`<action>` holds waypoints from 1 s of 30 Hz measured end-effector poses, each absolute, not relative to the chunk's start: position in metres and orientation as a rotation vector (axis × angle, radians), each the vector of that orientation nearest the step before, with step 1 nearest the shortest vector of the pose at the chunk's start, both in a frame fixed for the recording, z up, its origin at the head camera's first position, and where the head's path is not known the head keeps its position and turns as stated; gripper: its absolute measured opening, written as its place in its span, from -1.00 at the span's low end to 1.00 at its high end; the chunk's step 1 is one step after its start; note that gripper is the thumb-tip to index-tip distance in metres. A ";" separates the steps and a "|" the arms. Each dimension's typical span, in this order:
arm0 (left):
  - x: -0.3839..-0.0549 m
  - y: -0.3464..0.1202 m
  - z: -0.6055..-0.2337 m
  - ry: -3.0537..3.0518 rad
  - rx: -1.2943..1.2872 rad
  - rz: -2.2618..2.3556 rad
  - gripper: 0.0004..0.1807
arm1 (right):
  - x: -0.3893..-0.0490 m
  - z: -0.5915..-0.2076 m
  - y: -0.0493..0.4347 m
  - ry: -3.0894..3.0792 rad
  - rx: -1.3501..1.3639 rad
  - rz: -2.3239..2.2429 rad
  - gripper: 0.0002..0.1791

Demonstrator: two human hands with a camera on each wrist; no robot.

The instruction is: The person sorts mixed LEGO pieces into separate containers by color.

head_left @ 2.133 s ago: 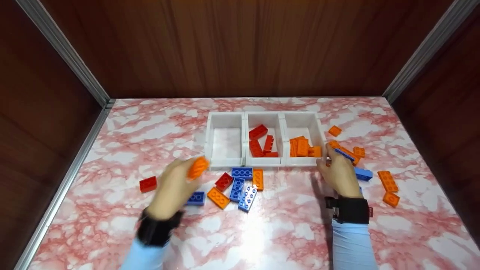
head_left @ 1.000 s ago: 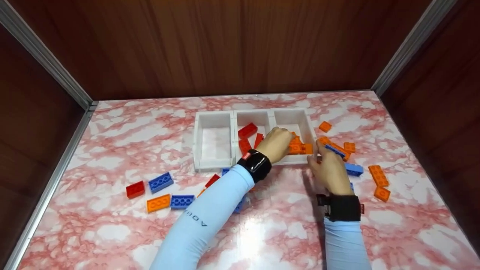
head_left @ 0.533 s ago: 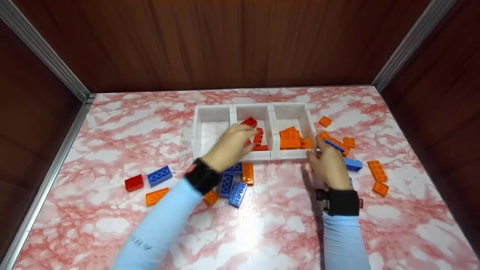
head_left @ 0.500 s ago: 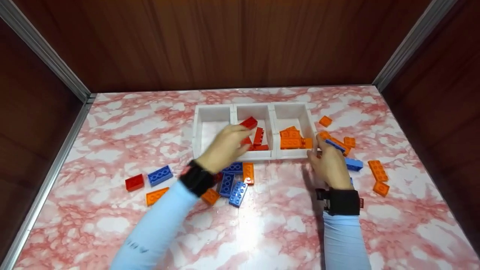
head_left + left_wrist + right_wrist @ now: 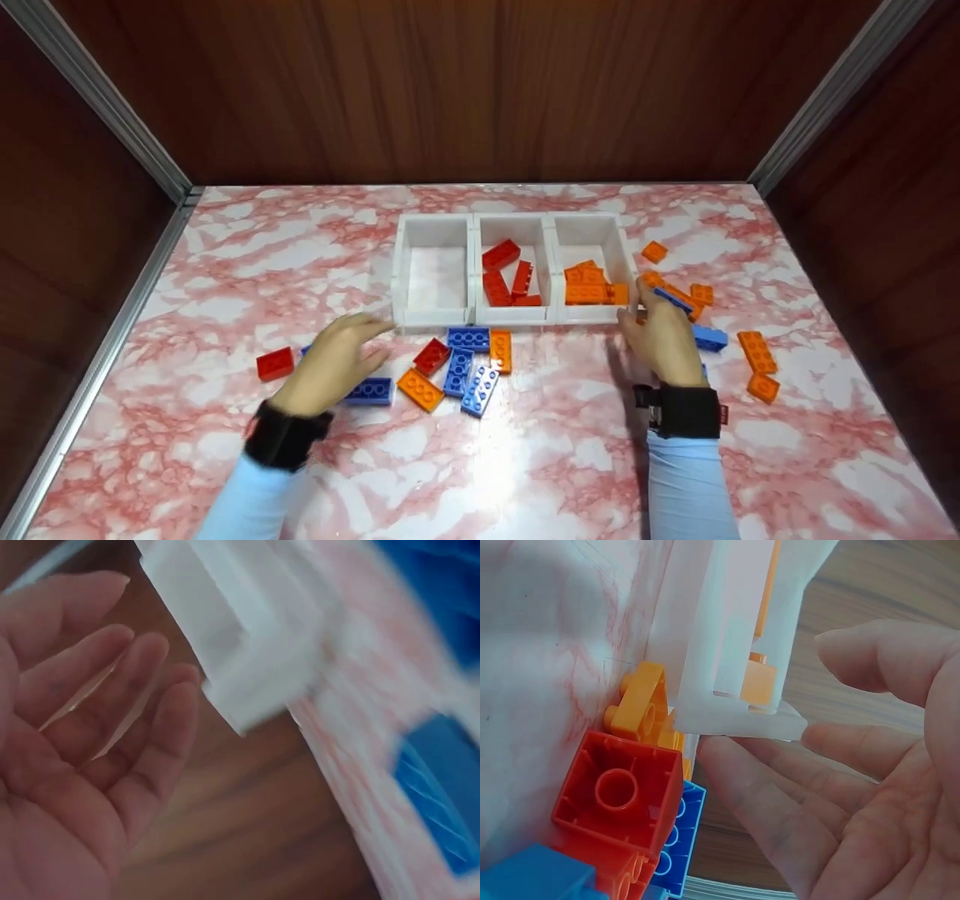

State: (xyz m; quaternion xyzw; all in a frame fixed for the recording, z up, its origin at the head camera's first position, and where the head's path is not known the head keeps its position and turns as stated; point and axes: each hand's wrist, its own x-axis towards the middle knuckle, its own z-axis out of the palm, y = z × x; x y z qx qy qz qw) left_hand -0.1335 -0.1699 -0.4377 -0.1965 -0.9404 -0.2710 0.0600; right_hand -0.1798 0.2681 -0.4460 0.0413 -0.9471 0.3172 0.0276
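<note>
My left hand (image 5: 330, 364) hovers at the left of the loose bricks, fingers loosely bent and apart; in the left wrist view the palm (image 5: 60, 832) is bare. Under and beside it lie a blue brick (image 5: 371, 391) and a red brick (image 5: 275, 364). My right hand (image 5: 660, 337) is at the front right corner of the white three-compartment tray (image 5: 514, 315). In the right wrist view its relaxed fingers (image 5: 780, 795) meet the tray corner, with the thumb apart. Beside them are a red brick (image 5: 619, 795) and a blue brick (image 5: 681, 832).
Red bricks (image 5: 501, 255) lie in the middle compartment, orange bricks (image 5: 585, 292) in the right one. In front of the tray several blue, orange and red bricks (image 5: 459, 371) are scattered. More orange bricks (image 5: 757, 351) and a blue brick (image 5: 709, 337) lie right of my right hand.
My left hand carried an orange brick to the right compartment and let it go there. It has since drawn back left, over the loose bricks. The right hand has stayed at the tray corner.
</note>
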 end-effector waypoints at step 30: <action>-0.083 -0.239 -0.480 -3.142 -0.187 -0.770 -0.53 | -0.180 -0.448 0.267 -2.925 0.120 0.971 -0.28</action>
